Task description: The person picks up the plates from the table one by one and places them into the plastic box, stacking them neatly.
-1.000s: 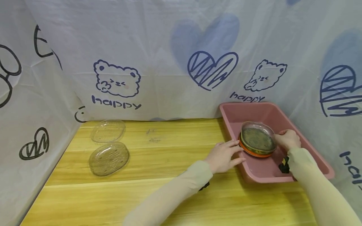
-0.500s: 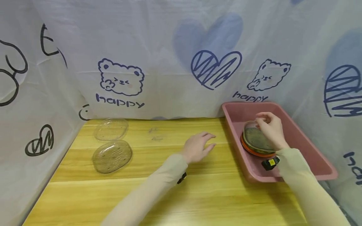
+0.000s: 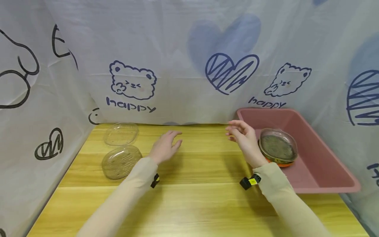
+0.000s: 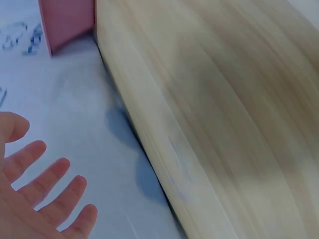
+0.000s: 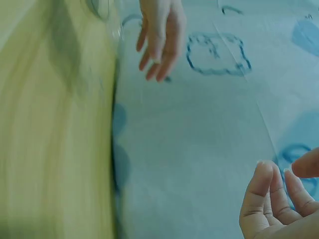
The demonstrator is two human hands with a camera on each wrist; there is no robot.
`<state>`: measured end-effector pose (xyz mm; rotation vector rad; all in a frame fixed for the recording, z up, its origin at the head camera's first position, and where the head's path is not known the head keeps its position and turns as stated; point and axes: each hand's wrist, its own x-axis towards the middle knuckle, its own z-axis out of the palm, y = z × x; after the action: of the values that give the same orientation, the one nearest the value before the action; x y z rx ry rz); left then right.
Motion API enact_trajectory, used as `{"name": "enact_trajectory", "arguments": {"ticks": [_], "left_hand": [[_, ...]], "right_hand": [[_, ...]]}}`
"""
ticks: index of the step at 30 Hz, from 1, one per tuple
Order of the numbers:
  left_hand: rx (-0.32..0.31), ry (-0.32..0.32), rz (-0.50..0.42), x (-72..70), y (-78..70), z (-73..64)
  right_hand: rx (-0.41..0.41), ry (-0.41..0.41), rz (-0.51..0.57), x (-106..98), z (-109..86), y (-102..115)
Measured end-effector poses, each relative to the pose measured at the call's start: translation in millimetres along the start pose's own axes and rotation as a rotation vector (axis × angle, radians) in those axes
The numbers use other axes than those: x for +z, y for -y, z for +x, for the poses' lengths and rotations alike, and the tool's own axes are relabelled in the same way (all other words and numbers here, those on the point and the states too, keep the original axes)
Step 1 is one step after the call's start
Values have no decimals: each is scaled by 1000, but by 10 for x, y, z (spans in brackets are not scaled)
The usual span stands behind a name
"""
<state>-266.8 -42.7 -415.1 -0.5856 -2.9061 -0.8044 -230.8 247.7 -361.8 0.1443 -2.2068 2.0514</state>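
My left hand (image 3: 164,148) is in the air over the middle-left of the table, fingers spread and holding nothing. To its left lie two clear, rounded shallow dishes: a paler one (image 3: 121,134) at the back and a darker-tinted one (image 3: 121,162) in front. My right hand (image 3: 245,141) hovers by the left side of the pink bin (image 3: 325,161), fingers loosely bent with nothing between them. Inside the bin sits a stack of similar dishes (image 3: 278,144), a clear one on top and orange showing underneath. Both hands appear empty in the right wrist view too.
A wooden table (image 3: 189,197) stretches between the dishes and the bin. White cloth (image 3: 177,65) printed with bears and hearts hangs behind and along both sides. A dark wrist camera (image 3: 250,181) is strapped at my right cuff.
My right hand has let go of the dish stack and moved left out of the bin. My left hand has left the bin's edge and travelled left toward the two dishes.
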Motion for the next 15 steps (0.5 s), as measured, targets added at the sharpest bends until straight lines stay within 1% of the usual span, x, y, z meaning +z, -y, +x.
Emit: {"name": "enact_trajectory", "arguments": {"ticks": [6, 12, 13, 15], "left_hand": [[-81, -42, 22, -293, 373, -185], [-173, -47, 44, -586, 722, -427], [-196, -33, 50, -633, 778, -465], [-231, -33, 63, -708, 889, -542]], "right_hand": [[54, 53, 50, 399, -21, -124], [123, 111, 90, 732, -26, -234], [136, 120, 102, 782, -26, -252], [170, 140, 130, 879, -28, -284]]}}
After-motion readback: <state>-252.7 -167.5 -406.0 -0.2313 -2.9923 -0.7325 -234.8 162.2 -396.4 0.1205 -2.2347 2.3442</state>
